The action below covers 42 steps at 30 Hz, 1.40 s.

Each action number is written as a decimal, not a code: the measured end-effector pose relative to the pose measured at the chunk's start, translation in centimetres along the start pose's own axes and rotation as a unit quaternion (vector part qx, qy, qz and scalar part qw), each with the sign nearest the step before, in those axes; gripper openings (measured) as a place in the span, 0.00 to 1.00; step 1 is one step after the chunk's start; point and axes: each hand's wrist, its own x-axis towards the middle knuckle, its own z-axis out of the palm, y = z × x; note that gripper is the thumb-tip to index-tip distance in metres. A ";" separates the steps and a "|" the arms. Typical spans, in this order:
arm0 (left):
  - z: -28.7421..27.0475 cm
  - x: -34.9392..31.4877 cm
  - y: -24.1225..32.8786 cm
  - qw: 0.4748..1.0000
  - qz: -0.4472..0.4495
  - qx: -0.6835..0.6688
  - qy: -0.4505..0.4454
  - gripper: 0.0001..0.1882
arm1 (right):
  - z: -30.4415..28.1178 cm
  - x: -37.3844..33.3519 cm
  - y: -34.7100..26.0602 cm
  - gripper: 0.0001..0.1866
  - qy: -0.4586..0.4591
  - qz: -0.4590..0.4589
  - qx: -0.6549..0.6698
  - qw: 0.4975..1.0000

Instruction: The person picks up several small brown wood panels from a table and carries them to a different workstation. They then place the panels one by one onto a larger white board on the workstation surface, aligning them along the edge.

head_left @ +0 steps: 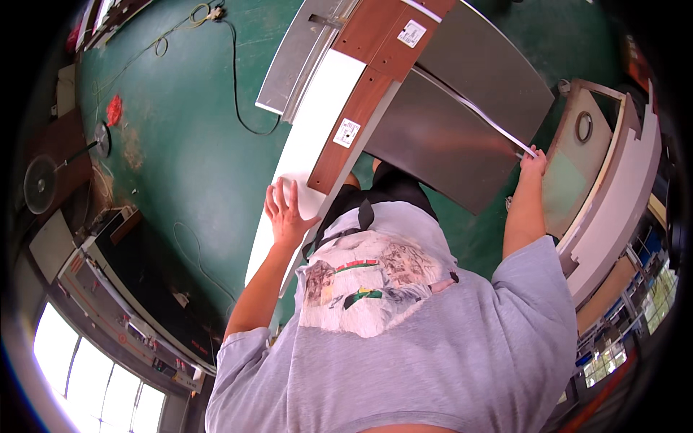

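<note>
My left hand (286, 214) lies with spread fingers on the near end of a long white board (309, 133). Along that board run reddish-brown wood-look panels (375, 47) bearing white labels (346, 133). Out to the right, my right hand (533, 163) is closed around the end of a thin pale strip (469, 105). The strip extends from beside the boards across two dark grey, smooth panels (440, 137). Whether it is fixed to them, I cannot tell. My thumb and fingers partly cover its near end.
A grey metal piece (299, 61) lies beyond the white board. A black cable (234, 79) trails over the green floor (188, 151). At the right stands a pale framed panel (577, 162) with a ring-shaped item on it. A fan (41, 184) is at far left.
</note>
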 end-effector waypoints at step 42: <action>-25.5 43.2 -4.4 0.855 0.013 -0.518 0.018 0.16 | 14.8 -46.6 -28.7 0.17 -0.225 -0.809 -0.035 0.541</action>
